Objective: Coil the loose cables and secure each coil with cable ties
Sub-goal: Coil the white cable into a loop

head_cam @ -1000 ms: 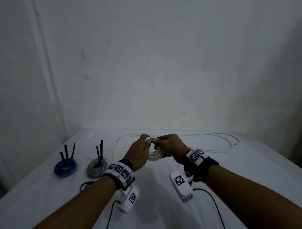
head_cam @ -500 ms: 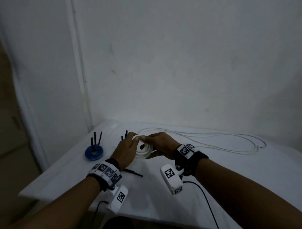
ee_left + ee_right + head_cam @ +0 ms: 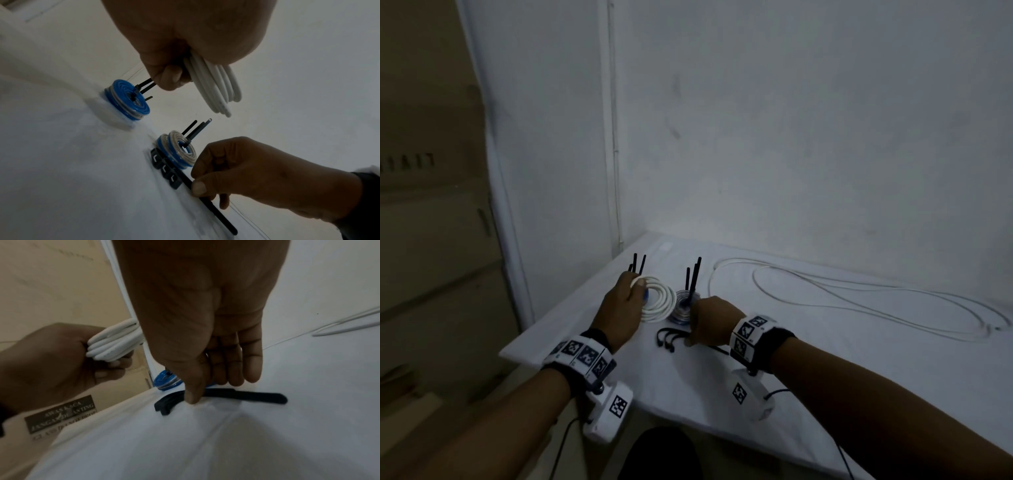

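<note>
Both hands have parted since a second ago, when they worked the white coil (image 3: 658,303) together at mid-table. Now I have my left hand (image 3: 622,308) alone carrying it, fingers curled round the bundled turns, above the blue tied coil (image 3: 127,101) at the table's left corner. My right hand (image 3: 711,321) has dropped to the loose black cable ties (image 3: 669,338) lying on the white table (image 3: 893,370) just in front of the second tied coil (image 3: 684,307); thumb and forefinger are closing on one strap, pinching it against the cloth, though I cannot tell whether it has lifted yet. The white cable's remaining length (image 3: 859,294) trails loose across the far right of the table.

My worry is the coil. It is held at one side only, so the free turns could spring apart if my left-hand grip slackens while I attend to the ties. The ties lie bunched with their heads together, so I may drag up two at once. The upright tails of the finished coils stand close to both hands and could snag.
</note>
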